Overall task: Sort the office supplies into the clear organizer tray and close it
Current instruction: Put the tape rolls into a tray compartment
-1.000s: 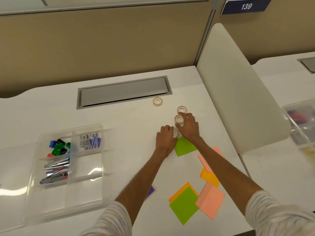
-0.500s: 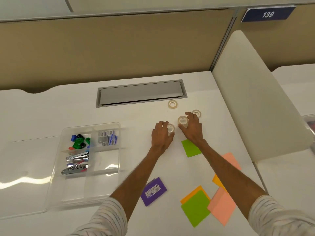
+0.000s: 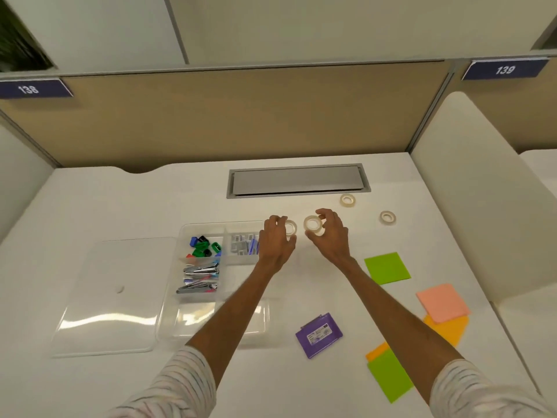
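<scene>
1. Left hand (image 3: 275,241) pinches a tape roll (image 3: 291,227); right hand (image 3: 331,236) pinches a second roll (image 3: 312,223).
2. Both have travelled left from the green note (image 3: 387,267) and now sit at the organizer tray's (image 3: 177,324) far right corner, ready to drop in.
3. Two spare rolls (image 3: 347,200) wait near the desk's far edge.

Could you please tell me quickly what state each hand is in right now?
Left hand: closed, holding a clear tape roll.
Right hand: closed, pinching a second tape roll.
</scene>
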### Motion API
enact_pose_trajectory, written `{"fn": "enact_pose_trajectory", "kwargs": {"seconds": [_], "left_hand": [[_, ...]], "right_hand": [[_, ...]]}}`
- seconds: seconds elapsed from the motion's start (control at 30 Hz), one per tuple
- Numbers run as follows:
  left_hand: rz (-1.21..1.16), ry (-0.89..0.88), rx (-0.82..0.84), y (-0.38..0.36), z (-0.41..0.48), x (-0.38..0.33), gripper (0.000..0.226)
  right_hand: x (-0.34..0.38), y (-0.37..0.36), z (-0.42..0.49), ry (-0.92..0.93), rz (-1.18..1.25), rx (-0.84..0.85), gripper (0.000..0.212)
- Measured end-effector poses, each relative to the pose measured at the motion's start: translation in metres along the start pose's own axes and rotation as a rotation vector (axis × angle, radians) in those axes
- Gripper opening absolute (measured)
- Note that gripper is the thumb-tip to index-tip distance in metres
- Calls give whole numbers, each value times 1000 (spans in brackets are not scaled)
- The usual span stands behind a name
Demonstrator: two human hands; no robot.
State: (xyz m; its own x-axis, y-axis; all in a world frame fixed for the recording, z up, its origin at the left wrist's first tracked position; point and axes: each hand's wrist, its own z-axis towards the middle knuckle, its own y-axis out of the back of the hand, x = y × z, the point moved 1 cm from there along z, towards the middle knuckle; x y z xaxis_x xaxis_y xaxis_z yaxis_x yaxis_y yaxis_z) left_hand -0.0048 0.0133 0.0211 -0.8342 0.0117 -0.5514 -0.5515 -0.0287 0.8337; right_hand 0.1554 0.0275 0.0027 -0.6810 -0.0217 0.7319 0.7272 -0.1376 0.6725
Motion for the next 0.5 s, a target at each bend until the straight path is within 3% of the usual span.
{"fn": "enact_pose_trajectory", "kwargs": {"seconds": [0.37,0.5], "left_hand": [[38,53,-11,56,-38,92,53],[85,44,36,60,-59,119,63]], "right_hand": [[69,-68,-48,52,91,142,60],[84,-92,-66,79,13,198,57]]}}
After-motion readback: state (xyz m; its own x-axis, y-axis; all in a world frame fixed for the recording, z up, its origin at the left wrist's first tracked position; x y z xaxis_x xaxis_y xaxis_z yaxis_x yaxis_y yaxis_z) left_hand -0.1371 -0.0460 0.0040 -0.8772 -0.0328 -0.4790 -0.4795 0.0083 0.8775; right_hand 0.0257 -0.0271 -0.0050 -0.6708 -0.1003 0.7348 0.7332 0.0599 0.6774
